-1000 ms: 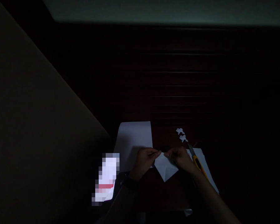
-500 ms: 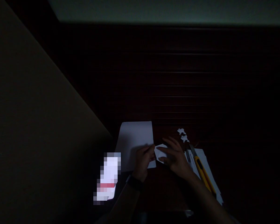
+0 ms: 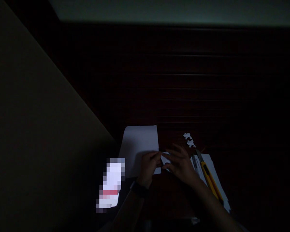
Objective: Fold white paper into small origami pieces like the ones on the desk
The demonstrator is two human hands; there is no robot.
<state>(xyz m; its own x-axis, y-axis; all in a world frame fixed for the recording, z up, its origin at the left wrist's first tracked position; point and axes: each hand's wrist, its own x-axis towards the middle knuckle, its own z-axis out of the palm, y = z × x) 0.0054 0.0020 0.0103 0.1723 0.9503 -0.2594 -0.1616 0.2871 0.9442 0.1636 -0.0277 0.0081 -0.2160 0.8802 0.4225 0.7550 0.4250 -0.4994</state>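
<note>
In dim light, a small folded piece of white paper (image 3: 165, 158) lies on the dark table between my hands. My left hand (image 3: 149, 167) pinches its left edge with closed fingers. My right hand (image 3: 181, 162) lies over most of the paper, fingers stretched flat and pressing it down. Only a small part of the paper shows between the hands.
A white sheet (image 3: 140, 145) lies behind my left hand. A yellow utility knife (image 3: 209, 177) rests on another white sheet (image 3: 214, 174) right of my right hand. Small folded white paper pieces (image 3: 188, 140) sit beyond the knife. A bright blurred object (image 3: 111, 185) lies at the left.
A second ago both hands held the paper up as a wider pointed shape. Now it is folded smaller and lies flat, with my right hand spread over it.
</note>
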